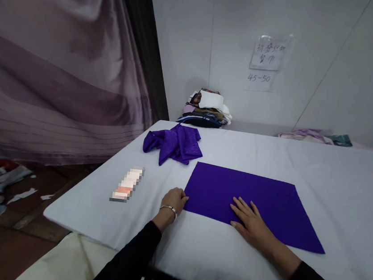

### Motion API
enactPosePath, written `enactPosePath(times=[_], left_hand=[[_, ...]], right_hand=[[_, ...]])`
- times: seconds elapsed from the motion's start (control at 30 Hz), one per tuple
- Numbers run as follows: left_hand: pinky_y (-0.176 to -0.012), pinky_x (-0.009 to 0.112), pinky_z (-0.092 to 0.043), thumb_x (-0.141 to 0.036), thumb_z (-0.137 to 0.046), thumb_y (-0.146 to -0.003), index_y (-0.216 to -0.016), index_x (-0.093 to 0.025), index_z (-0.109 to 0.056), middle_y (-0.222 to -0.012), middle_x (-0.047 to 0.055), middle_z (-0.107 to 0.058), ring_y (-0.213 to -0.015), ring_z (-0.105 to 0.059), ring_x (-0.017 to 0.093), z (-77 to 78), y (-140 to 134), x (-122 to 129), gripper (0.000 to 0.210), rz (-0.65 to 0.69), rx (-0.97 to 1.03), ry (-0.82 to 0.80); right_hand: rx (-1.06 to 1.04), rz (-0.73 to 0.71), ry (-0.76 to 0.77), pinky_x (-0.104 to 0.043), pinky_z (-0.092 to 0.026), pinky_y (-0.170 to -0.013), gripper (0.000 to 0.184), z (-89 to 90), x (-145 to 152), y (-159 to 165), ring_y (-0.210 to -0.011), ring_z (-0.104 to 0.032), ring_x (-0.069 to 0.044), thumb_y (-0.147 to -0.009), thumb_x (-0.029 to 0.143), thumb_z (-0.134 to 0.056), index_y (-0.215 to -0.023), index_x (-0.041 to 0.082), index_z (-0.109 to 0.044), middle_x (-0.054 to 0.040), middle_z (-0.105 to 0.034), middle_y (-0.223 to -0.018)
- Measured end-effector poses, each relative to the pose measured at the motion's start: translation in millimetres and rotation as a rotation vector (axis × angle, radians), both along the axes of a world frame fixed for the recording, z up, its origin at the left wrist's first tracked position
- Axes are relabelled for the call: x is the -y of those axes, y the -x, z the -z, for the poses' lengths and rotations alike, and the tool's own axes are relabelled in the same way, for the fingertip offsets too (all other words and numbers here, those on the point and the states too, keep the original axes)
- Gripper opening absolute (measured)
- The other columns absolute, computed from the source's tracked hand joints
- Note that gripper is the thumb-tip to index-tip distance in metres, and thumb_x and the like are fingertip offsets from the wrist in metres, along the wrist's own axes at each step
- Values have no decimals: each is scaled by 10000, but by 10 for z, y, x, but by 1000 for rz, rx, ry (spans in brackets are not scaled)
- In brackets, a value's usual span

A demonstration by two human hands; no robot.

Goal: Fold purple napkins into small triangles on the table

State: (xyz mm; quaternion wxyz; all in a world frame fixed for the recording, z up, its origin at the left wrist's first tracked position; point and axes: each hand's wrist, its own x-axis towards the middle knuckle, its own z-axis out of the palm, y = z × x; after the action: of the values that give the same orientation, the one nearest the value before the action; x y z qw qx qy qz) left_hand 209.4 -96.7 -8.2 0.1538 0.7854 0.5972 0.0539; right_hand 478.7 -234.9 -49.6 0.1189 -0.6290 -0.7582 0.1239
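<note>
A purple cloth napkin (231, 188) lies spread flat on the white-covered table (204, 245) in front of me. At its near left corner, my left hand (173, 199) has its fingers closed, pinching the edge; a bracelet is on that wrist. My right hand (247, 221) rests palm down on the napkin near its front edge, fingers stretched out and slightly spread. Beyond my left hand, a crumpled heap of purple cloth (177, 143) sits apart from the flat napkin.
Left of my left hand lies a blurred-out rectangular object (127, 185). At the back wall stands a stack of folded cloths (206, 108), with more fabric (311, 135) farther right. Handwritten papers (266, 55) hang on the wall. A pinkish curtain (54, 62) drapes at left.
</note>
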Motion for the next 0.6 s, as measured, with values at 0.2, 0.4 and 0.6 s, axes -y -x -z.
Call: enactPosePath(times=[0.2,0.4,0.6], left_hand=[[-614,225,-376,-290,-547,-769,-690,-214,-609,-772,-6,-650,-739,-584,128,1,-5,-22,126,-24,8,64],[-595,231,-372,-297,-541,-753,-694,-214,-615,-745,-5,-653,-724,-587,136,-20,47,-32,126,-26,2,101],[-635,242,-384,-282,-537,-745,-702,-213,-616,-819,12,-656,-774,-588,150,-22,41,-25,113,-14,-9,97]], right_hand=[[-6,1,-8,-526,-96,-1059,538,-15,36,11,-1336,-151,-253,-886,523,-326,-1359,267,-332,-61,-242,-1448],[23,-19,-5,-539,-96,-1053,538,-41,54,40,-1336,-148,-264,-887,530,-321,-1360,274,-329,-68,-228,-1452],[67,-28,46,-538,-87,-1052,555,-115,74,78,-1340,-119,-260,-883,557,-298,-1371,292,-296,-65,-188,-1463]])
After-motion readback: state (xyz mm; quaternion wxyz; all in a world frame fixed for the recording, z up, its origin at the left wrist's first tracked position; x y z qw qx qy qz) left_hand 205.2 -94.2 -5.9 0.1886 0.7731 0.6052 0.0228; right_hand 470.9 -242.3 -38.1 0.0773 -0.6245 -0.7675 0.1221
